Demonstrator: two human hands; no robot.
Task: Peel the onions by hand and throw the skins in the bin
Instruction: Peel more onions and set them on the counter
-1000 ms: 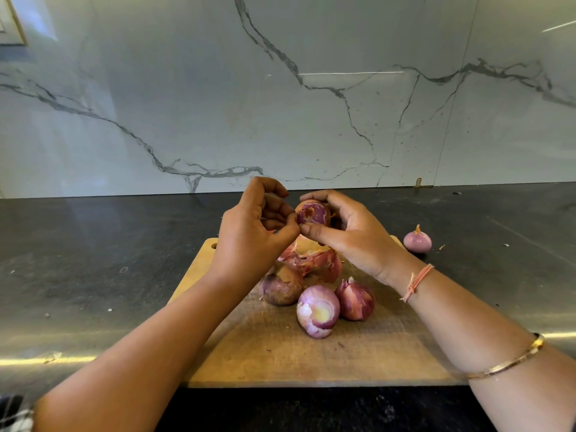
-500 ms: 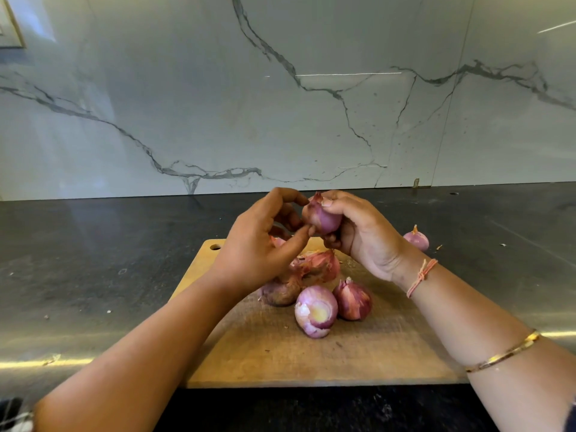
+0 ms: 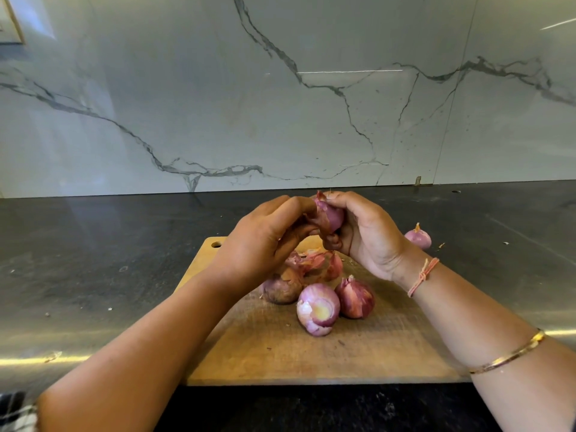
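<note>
My right hand (image 3: 369, 236) grips a small purple onion (image 3: 333, 215) above the far end of the wooden cutting board (image 3: 280, 353). My left hand (image 3: 265, 241) pinches a strip of papery skin (image 3: 321, 224) that hangs off the onion's left side. On the board below lie three onions: a dark unpeeled one (image 3: 280, 289), a partly peeled pale one (image 3: 318, 308) and a reddish one (image 3: 357, 297). A heap of loose skins (image 3: 314, 263) sits behind them, partly hidden by my left hand.
One peeled onion (image 3: 418, 236) rests on the dark countertop (image 3: 93, 260) to the right of the board. Small skin scraps (image 3: 441, 245) lie near it. A marble wall (image 3: 280, 88) rises behind the counter. No bin is in view.
The onion turned in my right hand, top now pointing up. My left hand's fingers closed on a skin strip and drew it down off the onion's side.
</note>
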